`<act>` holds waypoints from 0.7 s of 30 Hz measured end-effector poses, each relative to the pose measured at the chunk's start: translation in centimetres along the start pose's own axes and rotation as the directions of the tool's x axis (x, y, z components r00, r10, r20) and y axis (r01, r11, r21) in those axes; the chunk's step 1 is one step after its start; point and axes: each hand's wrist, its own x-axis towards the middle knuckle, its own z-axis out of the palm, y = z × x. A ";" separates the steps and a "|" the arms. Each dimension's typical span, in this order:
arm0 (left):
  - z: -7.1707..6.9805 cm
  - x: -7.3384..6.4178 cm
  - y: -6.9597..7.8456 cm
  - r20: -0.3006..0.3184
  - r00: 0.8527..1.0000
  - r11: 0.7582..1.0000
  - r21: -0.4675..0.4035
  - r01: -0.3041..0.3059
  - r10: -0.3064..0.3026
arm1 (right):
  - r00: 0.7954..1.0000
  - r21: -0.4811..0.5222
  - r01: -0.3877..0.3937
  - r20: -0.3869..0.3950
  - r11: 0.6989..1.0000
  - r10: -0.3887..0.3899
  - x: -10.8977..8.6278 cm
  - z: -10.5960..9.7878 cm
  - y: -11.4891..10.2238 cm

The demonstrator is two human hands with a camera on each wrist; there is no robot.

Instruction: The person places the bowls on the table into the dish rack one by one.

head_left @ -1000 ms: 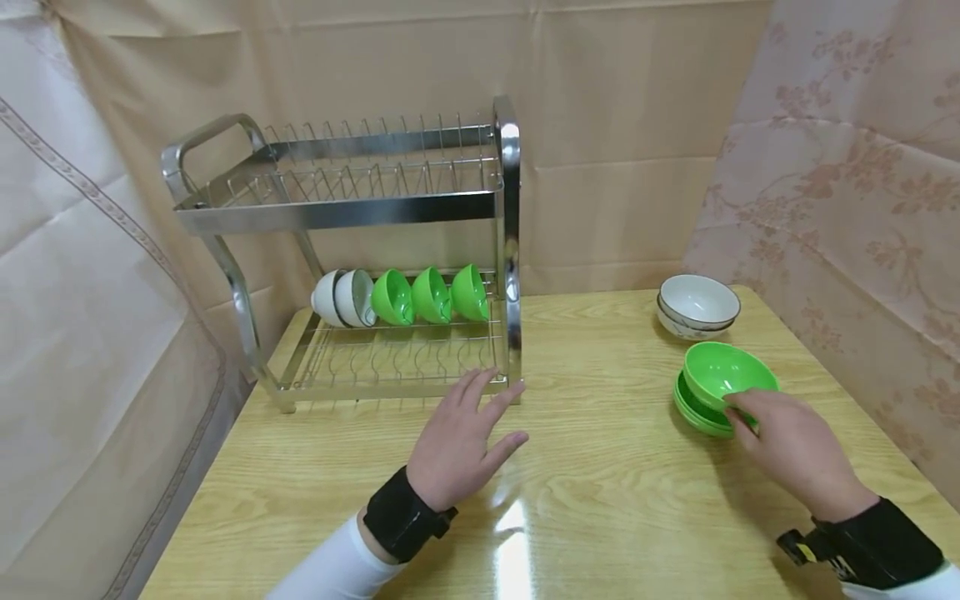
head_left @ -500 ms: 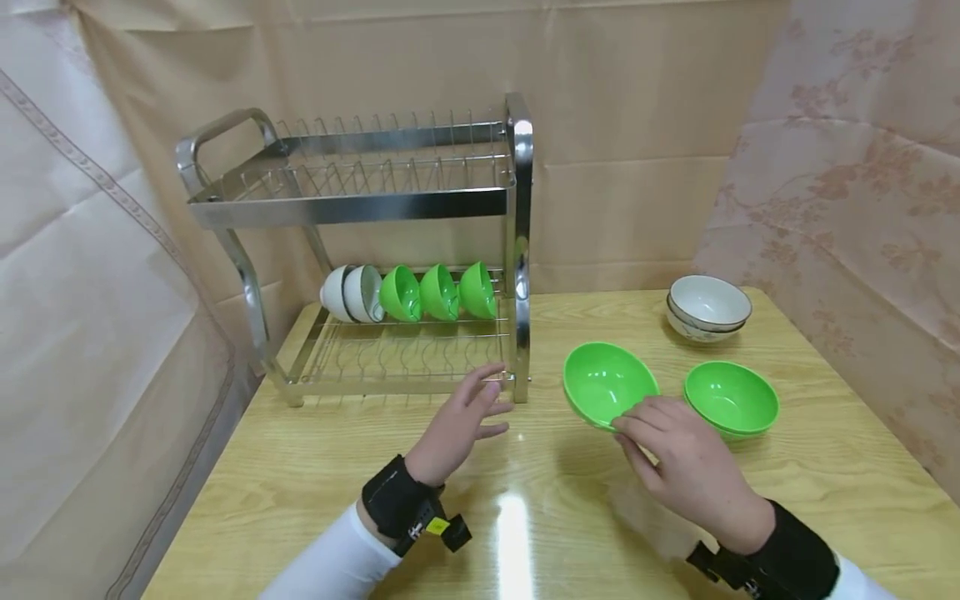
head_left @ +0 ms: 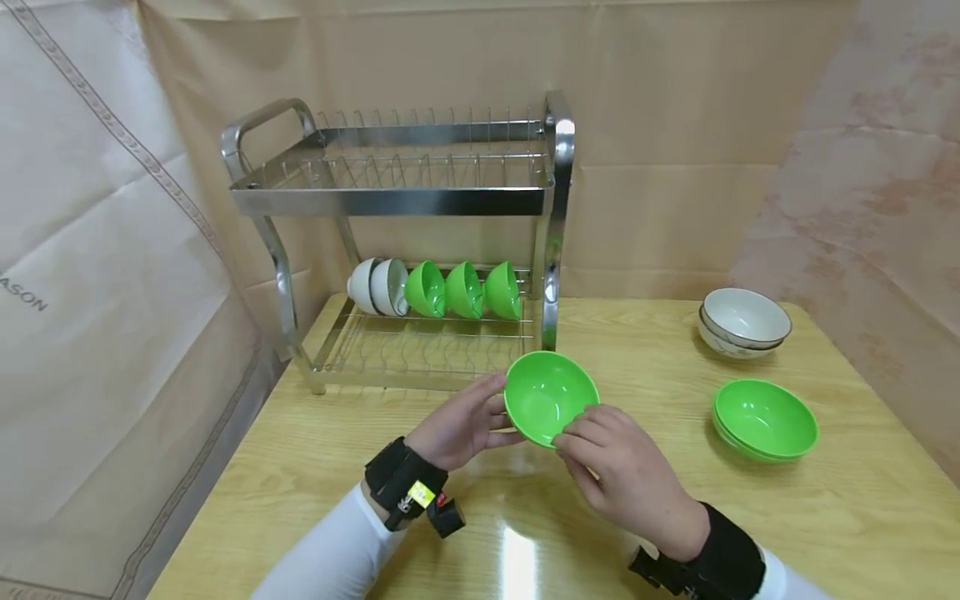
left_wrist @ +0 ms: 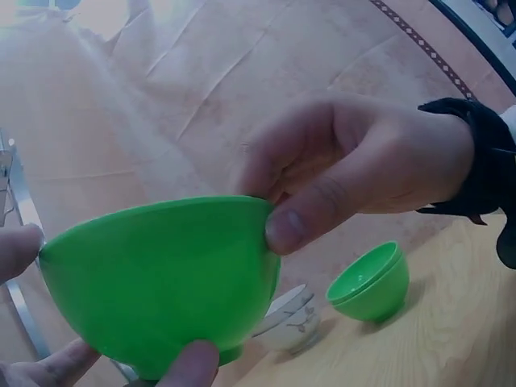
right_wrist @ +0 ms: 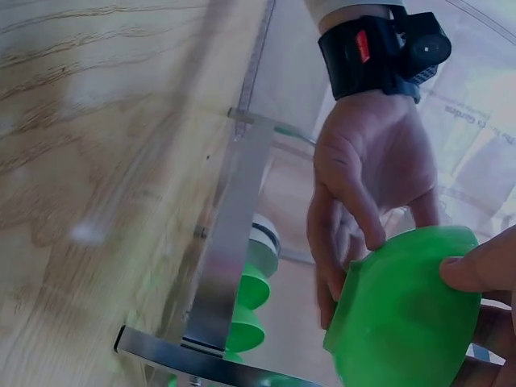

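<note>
A green bowl is held up above the table in front of the rack, its inside facing up toward the head camera. My right hand pinches its rim on the near right side, thumb on the outer wall and fingers toward the inside in the left wrist view. On the other side my left hand holds the same bowl, fingers spread around its wall and near its foot. Nested green bowls stand to the right on the table, with stacked white bowls behind them.
A two-tier metal dish rack stands at the back left. Its lower tier holds white bowls and three green bowls on edge in a row. Beige cloth hangs behind the wooden table.
My right hand has lifted the top green bowl from its stack and carried it left to the left hand. The left hand has turned and come to the bowl.
</note>
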 end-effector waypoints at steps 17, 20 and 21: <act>-0.5 -0.5 0.7 -0.095 0.995 0.992 0.123 -0.025 0.037 | 0.995 0.057 -0.024 0.096 0.998 0.019 -0.2 1.0 0.9; -0.8 -0.8 1.0 -0.164 0.984 0.983 0.181 -0.044 0.074 | 0.997 0.068 0.004 0.080 0.998 -0.009 -0.2 1.3 1.5; -1.0 -1.0 1.1 -0.195 0.976 0.976 0.210 -0.053 0.095 | 0.997 0.070 0.004 0.080 0.998 -0.010 -0.2 1.5 1.6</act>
